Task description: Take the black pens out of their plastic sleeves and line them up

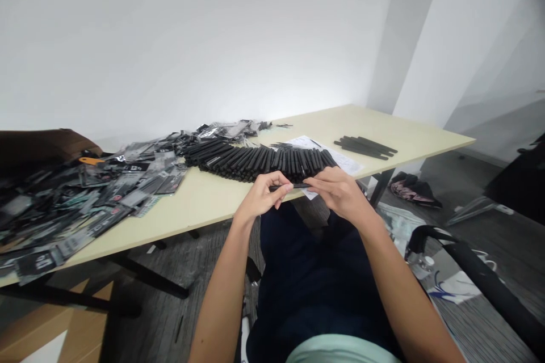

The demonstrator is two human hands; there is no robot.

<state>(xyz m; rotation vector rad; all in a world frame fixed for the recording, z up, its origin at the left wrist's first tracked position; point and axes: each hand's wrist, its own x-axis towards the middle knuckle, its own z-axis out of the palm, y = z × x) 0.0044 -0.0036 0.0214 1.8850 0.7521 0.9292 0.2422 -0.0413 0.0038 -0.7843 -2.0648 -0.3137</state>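
A slim black stick, shaped like a pen [298,186], lies level between my two hands at the table's front edge. My left hand [270,190] pinches its left end between thumb and fingers. At the other end, the fingers of my right hand [334,188] are closed round it and hide the tip. Just behind my hands, a long row of similar black sticks [259,161] is heaped side by side on the table. Several more black sticks [366,146] lie apart to the right, beside a white printed sheet [351,165].
Flat plastic packets [128,181] are piled over the table's left side, with an orange-handled thing [91,160] among them. The pale yellow table [204,201] stands against a white wall. Below are a cardboard box [80,323], a chair armrest [472,266] and a plastic bottle [422,266].
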